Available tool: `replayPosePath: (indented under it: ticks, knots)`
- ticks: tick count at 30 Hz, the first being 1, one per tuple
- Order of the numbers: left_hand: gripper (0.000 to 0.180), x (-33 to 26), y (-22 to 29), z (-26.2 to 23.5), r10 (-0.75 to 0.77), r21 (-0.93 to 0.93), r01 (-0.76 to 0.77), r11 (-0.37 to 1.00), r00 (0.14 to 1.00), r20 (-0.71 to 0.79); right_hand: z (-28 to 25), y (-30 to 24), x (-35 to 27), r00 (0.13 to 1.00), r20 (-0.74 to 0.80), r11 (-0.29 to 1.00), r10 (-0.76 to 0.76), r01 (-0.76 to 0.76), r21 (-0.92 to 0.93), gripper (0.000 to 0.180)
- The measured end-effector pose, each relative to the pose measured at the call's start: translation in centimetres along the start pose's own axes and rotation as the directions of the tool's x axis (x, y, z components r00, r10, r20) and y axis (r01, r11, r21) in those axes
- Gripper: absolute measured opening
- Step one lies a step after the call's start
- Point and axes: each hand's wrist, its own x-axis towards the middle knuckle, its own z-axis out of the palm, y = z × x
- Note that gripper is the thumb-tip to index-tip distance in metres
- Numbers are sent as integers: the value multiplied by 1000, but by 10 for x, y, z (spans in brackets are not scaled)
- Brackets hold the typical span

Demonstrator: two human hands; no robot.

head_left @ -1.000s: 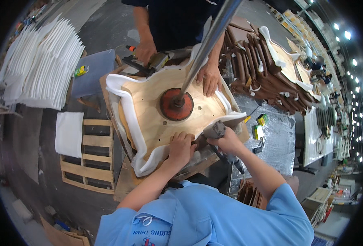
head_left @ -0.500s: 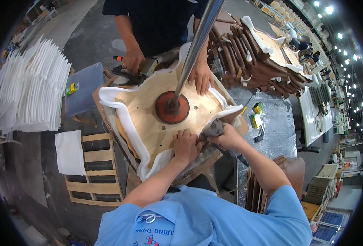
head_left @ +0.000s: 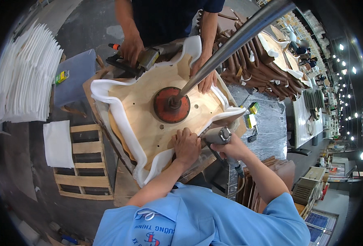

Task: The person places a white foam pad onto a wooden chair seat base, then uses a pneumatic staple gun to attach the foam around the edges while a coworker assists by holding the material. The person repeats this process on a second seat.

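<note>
A plywood seat panel (head_left: 136, 108) lies on the bench, edged with white foam (head_left: 122, 117) and brown cover material (head_left: 227, 120). A round red clamp pad (head_left: 161, 105) on a metal rod presses on its middle. My left hand (head_left: 186, 146) rests on the panel's near edge, fingers bent and close together; what lies under them is hidden. In my right hand (head_left: 231, 148) is a grey staple gun (head_left: 218, 135), its nose at the near right edge beside the left hand. Across the bench, a co-worker's hand (head_left: 131, 50) holds another staple gun (head_left: 148, 59); the other hand (head_left: 208, 80) presses the panel.
The metal rod (head_left: 238, 41) slants up to the right across the view. Stacked brown covers (head_left: 247, 61) stand at the far right, white sheets (head_left: 26, 78) at the left. A wooden pallet (head_left: 85, 147) lies lower left. Small boxes (head_left: 251, 120) sit on the plastic-covered table (head_left: 271, 135).
My right hand has turned the staple gun, so its grey body now shows lengthwise. The left hand stays on the panel edge. The view has shifted, and the rod leans further right.
</note>
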Motion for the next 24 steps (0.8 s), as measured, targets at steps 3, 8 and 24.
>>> replayPosePath:
  ticks: [3, 8, 24]
  knots:
    - [17, -1, 1, -5, -5, -20, 6, 1000, 999, 41, 3, -6, 0, 1000, -2, 999, 1, -1, -33, 27]
    - [14, -4, -3, -4, 32, -60, -32, 998, 999, -8, 8, -12, 5, 999, 7, 991, 45, -44, -126, 27]
    - [22, -7, -7, -27, 43, 90, -55, 994, 990, 136, 12, 1, 4, 996, -68, 998, -52, 49, -47, 28]
